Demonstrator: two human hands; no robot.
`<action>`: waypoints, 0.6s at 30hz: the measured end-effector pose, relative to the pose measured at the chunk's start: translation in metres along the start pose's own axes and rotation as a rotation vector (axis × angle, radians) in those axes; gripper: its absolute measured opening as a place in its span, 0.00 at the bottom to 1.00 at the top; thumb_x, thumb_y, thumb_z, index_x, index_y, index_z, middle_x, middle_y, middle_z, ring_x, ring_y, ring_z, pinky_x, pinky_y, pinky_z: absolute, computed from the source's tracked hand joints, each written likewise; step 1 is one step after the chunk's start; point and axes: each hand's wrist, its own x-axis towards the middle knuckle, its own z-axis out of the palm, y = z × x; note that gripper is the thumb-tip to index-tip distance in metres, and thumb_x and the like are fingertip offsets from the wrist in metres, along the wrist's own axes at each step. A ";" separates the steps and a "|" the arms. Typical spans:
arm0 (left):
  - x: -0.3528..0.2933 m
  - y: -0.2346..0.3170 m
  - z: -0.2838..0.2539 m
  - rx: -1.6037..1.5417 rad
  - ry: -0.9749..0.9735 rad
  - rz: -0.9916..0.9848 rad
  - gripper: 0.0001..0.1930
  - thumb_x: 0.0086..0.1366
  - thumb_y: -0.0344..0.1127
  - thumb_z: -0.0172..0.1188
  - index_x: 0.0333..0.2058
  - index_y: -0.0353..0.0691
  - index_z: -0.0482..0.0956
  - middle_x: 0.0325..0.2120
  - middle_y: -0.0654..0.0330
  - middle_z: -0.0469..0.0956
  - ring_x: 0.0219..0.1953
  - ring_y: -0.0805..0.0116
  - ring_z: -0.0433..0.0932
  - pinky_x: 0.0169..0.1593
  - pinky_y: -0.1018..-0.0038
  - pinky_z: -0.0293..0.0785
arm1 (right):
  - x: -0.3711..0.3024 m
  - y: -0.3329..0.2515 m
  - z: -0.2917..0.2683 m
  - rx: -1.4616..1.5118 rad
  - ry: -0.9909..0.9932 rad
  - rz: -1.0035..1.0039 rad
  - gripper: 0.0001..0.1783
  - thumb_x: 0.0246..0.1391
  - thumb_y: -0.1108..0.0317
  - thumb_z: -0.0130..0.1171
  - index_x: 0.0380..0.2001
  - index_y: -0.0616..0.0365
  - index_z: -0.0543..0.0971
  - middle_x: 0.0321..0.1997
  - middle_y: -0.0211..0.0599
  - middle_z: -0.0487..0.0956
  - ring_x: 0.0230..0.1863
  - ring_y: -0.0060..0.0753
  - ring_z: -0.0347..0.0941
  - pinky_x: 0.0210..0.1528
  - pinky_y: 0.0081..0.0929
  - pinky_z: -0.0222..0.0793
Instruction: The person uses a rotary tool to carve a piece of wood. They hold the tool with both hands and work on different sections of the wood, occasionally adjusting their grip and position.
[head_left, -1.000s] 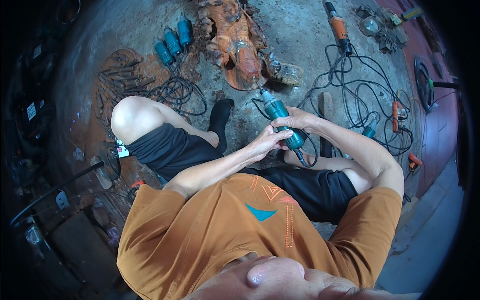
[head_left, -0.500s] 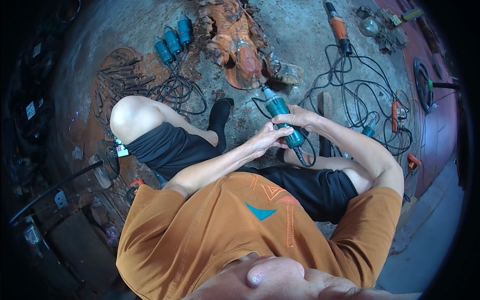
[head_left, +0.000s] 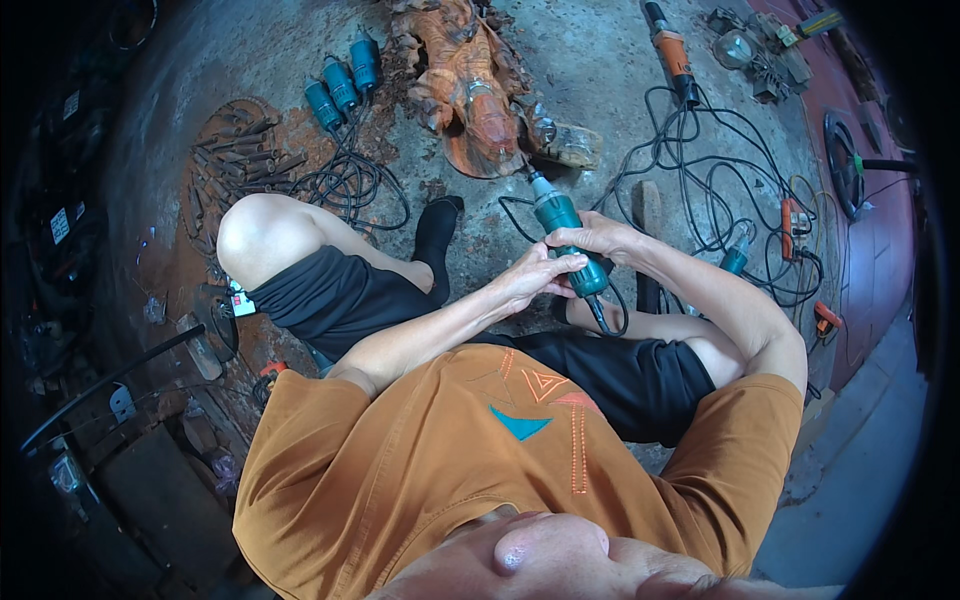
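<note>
A teal die grinder [head_left: 560, 216] with a black cord is gripped in both my hands, its nose pointing away from me. My left hand [head_left: 537, 275] holds the rear of its body from the left. My right hand [head_left: 592, 238] wraps over the middle from the right. The grinder's tip is at the near end of a reddish-brown wood carving [head_left: 493, 130]; whether it touches the wood is too small to tell. The carving lies on the floor beyond my feet, with an irregular, shaped surface.
Several teal die grinders [head_left: 340, 82] stand at the far left beside coiled black cords [head_left: 350, 185]. A pile of carving bits or chisels [head_left: 240, 150] lies left. An orange power tool [head_left: 675, 62] sits at far right, with tangled cords [head_left: 690, 150] and an orange power strip [head_left: 790, 228].
The grinder's nose has shifted very slightly to the right against the carving. My grip looks the same, and the whole view has moved a little.
</note>
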 end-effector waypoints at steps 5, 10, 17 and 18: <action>-0.006 -0.003 0.003 -0.016 0.003 0.002 0.29 0.64 0.43 0.62 0.55 0.32 0.62 0.44 0.53 0.75 0.44 0.65 0.80 0.46 0.64 0.80 | -0.005 -0.003 0.003 -0.039 -0.029 0.007 0.33 0.43 0.53 0.69 0.48 0.62 0.73 0.42 0.44 0.78 0.43 0.33 0.75 0.45 0.30 0.72; -0.009 -0.012 0.004 -0.042 0.049 0.002 0.27 0.64 0.42 0.62 0.54 0.32 0.64 0.44 0.54 0.75 0.46 0.65 0.79 0.47 0.64 0.80 | -0.008 -0.004 0.007 -0.046 -0.096 0.015 0.32 0.44 0.51 0.68 0.48 0.60 0.73 0.42 0.41 0.77 0.43 0.32 0.73 0.46 0.30 0.70; -0.016 -0.009 0.009 -0.036 0.038 -0.014 0.28 0.64 0.42 0.62 0.55 0.33 0.62 0.44 0.55 0.75 0.47 0.65 0.78 0.49 0.62 0.80 | -0.007 0.001 0.010 -0.058 -0.061 -0.001 0.31 0.44 0.55 0.68 0.49 0.59 0.72 0.43 0.42 0.77 0.43 0.31 0.74 0.46 0.29 0.72; -0.014 -0.010 0.008 -0.035 0.028 -0.014 0.28 0.64 0.42 0.62 0.56 0.34 0.62 0.44 0.55 0.75 0.47 0.65 0.78 0.48 0.63 0.80 | -0.008 0.001 0.010 -0.050 -0.064 -0.014 0.31 0.45 0.54 0.68 0.49 0.60 0.72 0.42 0.41 0.77 0.43 0.32 0.74 0.47 0.30 0.71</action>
